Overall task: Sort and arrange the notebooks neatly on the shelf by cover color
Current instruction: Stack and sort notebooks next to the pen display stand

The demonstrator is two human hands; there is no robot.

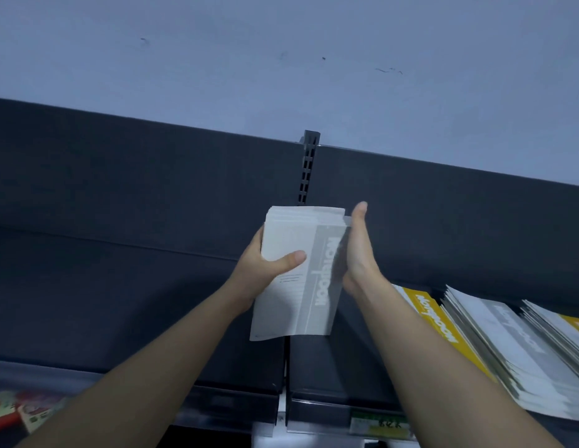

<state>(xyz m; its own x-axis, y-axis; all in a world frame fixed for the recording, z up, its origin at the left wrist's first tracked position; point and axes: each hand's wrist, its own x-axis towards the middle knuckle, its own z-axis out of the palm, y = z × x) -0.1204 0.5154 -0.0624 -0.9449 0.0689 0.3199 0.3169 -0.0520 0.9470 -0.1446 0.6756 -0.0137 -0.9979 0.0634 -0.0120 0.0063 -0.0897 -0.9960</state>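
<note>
Left grip (265,266) clamps grey notebook stack (281,305), "Notebook" printed upside down, held before dark shelf (136,318). Right grip (359,250) flat, fingers straight, against stack's edge. Yellow "Notebook" cover (436,318) lies on shelf, right.

Bare forearms (171,344) and hands (256,267)

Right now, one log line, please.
left hand grips grey stack | right hand flat against its edge | shelf: yellow notebooks, grey pile at right
</note>
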